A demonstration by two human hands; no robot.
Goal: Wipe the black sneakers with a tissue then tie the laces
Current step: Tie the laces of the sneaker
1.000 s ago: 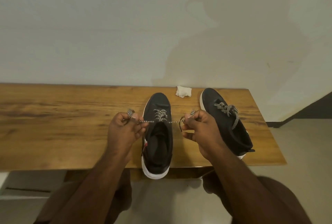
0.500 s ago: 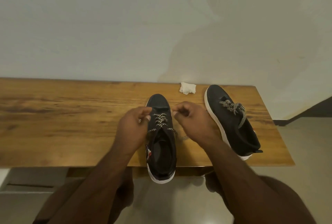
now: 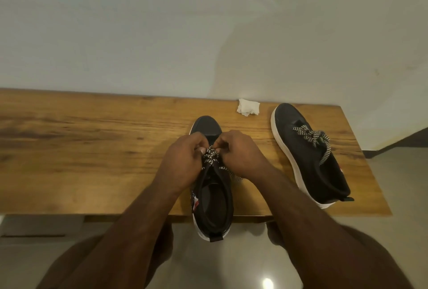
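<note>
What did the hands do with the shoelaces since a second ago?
The left hand and right hand came together from wide apart, so the laces of the near sneaker went slack and bunched. Both keep pinching them. The other sneaker, tissue and table stayed put.

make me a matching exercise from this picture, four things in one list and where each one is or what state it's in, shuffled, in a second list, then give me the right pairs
Things
1. near sneaker
2. far sneaker
3. tissue
4. left hand

Places or states
A. crumpled, lying at the back edge of the wooden table, by the wall
B. at the table's right end, laces already knotted, nobody touching it
C. pinching the speckled laces opposite the right hand
D. heel sticking out over the table's front edge, laces being tied

Pairs: 1-D, 2-B, 3-A, 4-C
</note>
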